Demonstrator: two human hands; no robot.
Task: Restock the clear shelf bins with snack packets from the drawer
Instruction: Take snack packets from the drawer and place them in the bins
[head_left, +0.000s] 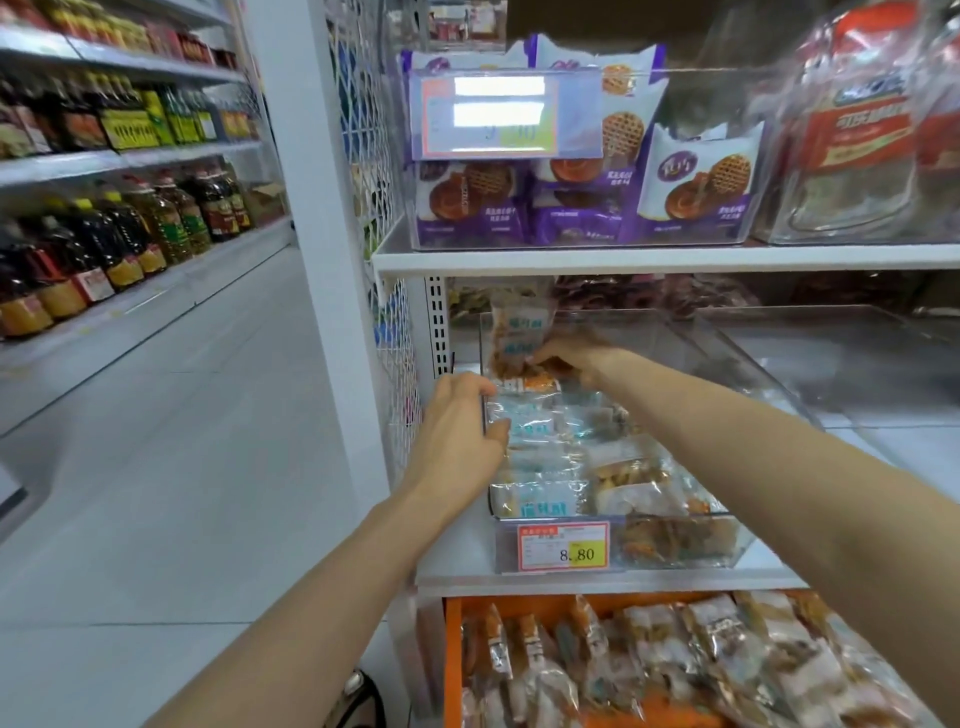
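Observation:
A clear shelf bin (737, 540) on the middle shelf holds several clear snack packets (550, 499) with blue labels. My left hand (462, 436) grips the bin's left wall, thumb over the rim. My right hand (571, 358) reaches into the back of the bin and pinches an upright snack packet (519, 332). Below the shelf, an orange drawer (453, 654) stands pulled out, full of similar snack packets (691, 660).
A price tag (563, 546) reading 8.80 sits on the bin front. A second clear bin (857, 364) lies to the right. On the shelf above stands a bin of purple waffle packets (576, 208). Oil bottles (130, 234) line shelves across the aisle at left.

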